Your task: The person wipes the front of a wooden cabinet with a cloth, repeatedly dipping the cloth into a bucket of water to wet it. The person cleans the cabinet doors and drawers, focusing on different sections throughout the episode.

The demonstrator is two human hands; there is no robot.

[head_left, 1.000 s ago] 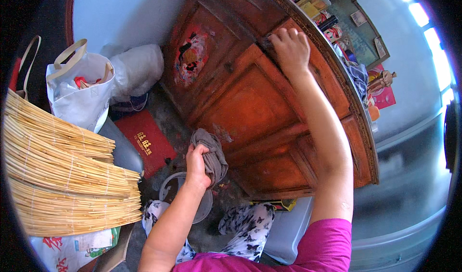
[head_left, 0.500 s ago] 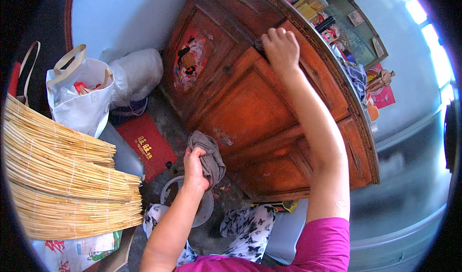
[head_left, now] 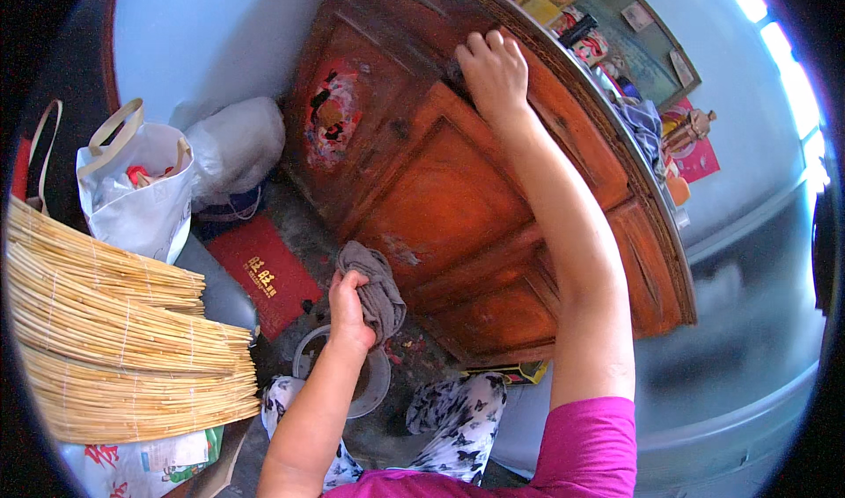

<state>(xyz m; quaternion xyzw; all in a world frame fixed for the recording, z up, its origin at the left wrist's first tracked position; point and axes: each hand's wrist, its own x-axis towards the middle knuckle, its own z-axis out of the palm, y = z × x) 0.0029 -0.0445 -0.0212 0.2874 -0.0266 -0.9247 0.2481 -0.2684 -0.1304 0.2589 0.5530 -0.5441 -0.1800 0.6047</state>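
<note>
My left hand (head_left: 350, 311) is closed around a bunched grey cloth (head_left: 374, 288), held in front of a reddish-brown wooden cabinet (head_left: 440, 181). Below the cloth stands a round pale bucket (head_left: 377, 383), partly hidden by my left forearm. High on the cabinet front, my right hand (head_left: 495, 73) presses against the wood with its fingers curled. Something dark shows beside those fingertips, but what they hold, if anything, is hidden. A worn, colourful picture patch (head_left: 333, 115) marks the left cabinet door.
Bundled straw-coloured reeds (head_left: 132, 357) fill the left side. Behind them stand a white tote bag (head_left: 136, 190) and a clear plastic bundle (head_left: 236, 141). A red mat (head_left: 264, 273) lies on the floor by the cabinet. Bottles and a framed picture (head_left: 638, 40) stand on the cabinet top.
My right hand sits slightly farther left and higher along the cabinet front. My left hand keeps its hold on the cloth. The whole view has shifted a little.
</note>
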